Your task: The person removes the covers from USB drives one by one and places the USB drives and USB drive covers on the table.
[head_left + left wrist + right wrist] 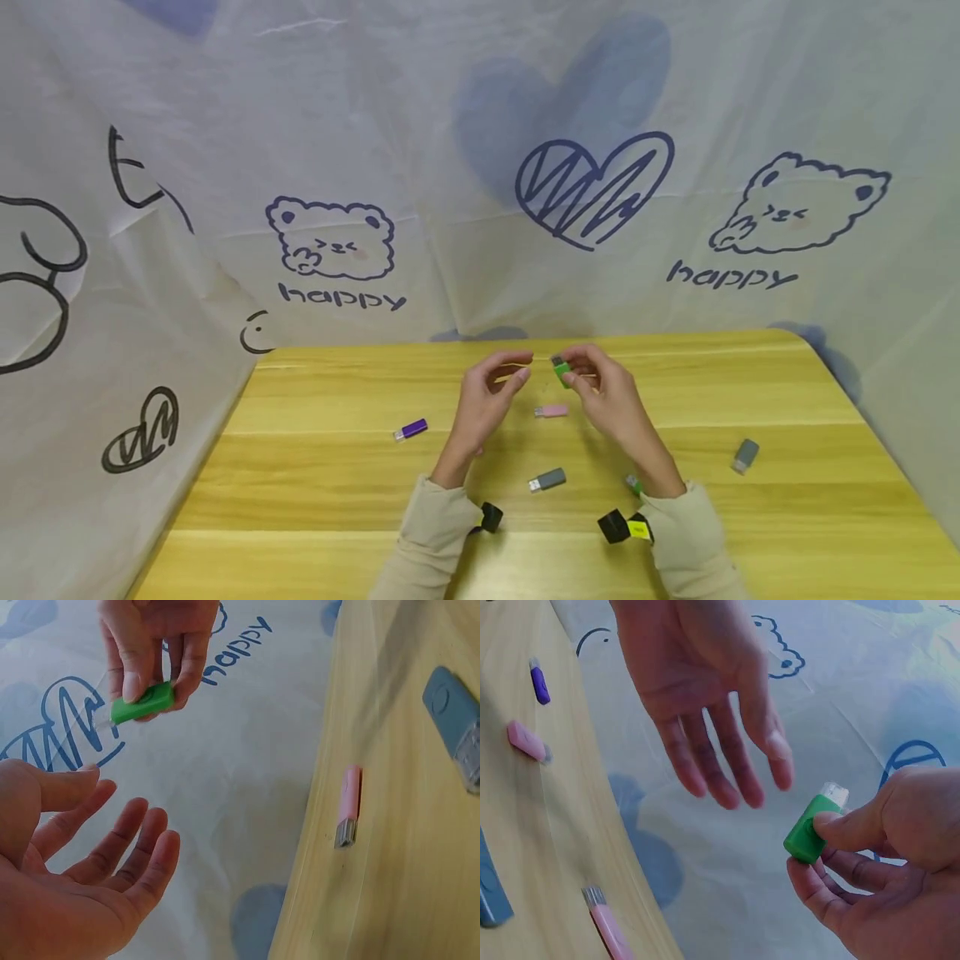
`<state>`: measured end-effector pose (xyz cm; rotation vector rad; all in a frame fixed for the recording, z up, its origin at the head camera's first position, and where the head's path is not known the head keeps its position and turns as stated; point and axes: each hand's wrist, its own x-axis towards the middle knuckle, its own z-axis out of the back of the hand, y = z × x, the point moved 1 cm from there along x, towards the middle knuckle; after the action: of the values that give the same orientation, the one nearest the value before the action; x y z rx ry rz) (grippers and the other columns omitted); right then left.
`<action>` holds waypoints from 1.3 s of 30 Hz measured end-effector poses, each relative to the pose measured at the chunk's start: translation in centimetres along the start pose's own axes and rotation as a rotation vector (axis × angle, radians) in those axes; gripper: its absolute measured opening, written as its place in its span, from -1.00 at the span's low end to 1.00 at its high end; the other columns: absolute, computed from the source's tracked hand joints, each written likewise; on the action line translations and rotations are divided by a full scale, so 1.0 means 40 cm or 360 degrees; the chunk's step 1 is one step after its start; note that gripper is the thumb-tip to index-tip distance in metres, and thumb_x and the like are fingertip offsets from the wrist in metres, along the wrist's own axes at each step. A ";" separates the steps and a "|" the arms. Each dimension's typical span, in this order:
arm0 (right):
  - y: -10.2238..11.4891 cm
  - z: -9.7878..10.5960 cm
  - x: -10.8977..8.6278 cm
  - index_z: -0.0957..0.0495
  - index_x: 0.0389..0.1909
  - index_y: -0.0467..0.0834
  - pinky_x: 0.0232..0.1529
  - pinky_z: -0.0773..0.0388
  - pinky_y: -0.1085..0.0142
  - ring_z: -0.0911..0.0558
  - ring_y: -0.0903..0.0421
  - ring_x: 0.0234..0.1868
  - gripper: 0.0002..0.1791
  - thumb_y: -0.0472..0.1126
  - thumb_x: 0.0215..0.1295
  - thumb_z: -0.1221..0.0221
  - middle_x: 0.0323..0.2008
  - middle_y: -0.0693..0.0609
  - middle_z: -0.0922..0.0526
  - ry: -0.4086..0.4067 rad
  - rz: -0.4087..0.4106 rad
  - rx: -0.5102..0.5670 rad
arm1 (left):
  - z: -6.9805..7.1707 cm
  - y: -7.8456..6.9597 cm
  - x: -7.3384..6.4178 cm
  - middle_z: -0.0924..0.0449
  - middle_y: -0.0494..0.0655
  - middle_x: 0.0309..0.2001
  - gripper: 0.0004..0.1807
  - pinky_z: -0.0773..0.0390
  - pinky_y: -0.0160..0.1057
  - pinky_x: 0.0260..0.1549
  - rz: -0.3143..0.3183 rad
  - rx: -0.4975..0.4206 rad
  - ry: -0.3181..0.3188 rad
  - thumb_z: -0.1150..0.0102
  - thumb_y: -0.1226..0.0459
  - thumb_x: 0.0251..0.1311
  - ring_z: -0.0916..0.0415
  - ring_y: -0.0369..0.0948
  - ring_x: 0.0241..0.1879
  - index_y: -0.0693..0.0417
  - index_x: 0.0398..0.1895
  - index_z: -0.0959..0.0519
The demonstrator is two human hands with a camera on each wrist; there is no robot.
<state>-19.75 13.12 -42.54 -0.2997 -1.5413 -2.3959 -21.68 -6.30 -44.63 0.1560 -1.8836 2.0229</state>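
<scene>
The green USB stick point(563, 375) is pinched between thumb and fingertips by the right hand point(613, 400); the left hand point(486, 398) is held empty and loosely spread beside it. If the pinch is slackened, the stick could be dropped near the pink stick point(555, 411) between the hands. Behind that, a grey stick point(552, 478) is seen, while a second green stick point(634, 483) is partly hidden by the right forearm point(652, 454).

The right wrist point(660, 473) partly hides the lower green USB stick point(633, 483).

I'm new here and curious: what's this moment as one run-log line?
right hand: pinches green rectangular plastic USB stick | left hand: apart, holding nothing | yellow wood-grain table: bears slim pink plastic USB stick
</scene>
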 end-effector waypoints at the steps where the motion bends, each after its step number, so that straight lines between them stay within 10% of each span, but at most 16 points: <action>1: 0.000 -0.003 -0.001 -0.59 0.07 -0.31 -0.04 -0.64 0.25 -0.66 -0.06 -0.06 -0.78 -0.43 0.47 -0.16 -0.10 -0.17 -0.68 -0.0005 -0.0006 0.0012 | -0.003 -0.001 -0.001 -0.64 0.25 0.12 -0.72 -0.62 -0.02 0.11 0.0007 -0.0021 0.0003 -0.21 0.36 0.44 -0.58 0.17 0.15 0.29 0.13 -0.64; 18: 0.025 -0.003 -0.013 -0.77 -0.10 -0.26 -0.10 -0.69 0.34 -0.77 -0.04 -0.11 -0.81 -0.33 0.30 -0.38 -0.16 -0.13 -0.78 -0.0024 -0.0030 0.0128 | -0.019 -0.010 -0.001 -0.68 0.30 -0.02 -0.78 -0.67 -0.26 -0.10 0.0055 -0.0308 -0.0027 -0.23 0.45 0.39 -0.68 -0.25 -0.16 0.43 0.02 -0.65; 39: 0.043 -0.008 -0.012 -0.76 -0.12 -0.28 -0.18 -0.71 0.32 -0.79 -0.02 -0.18 -0.83 -0.39 0.28 -0.38 -0.19 -0.14 -0.78 0.0033 0.0026 0.0070 | -0.010 -0.019 -0.004 -0.77 0.11 -0.21 -0.80 -0.70 -0.18 -0.09 0.0250 -0.0445 -0.0180 -0.36 0.45 0.27 -0.71 -0.20 -0.27 0.48 -0.13 -0.69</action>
<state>-18.72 12.22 -41.35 -0.2765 -1.5744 -2.3421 -21.22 -5.92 -44.00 0.0502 -2.2914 1.8540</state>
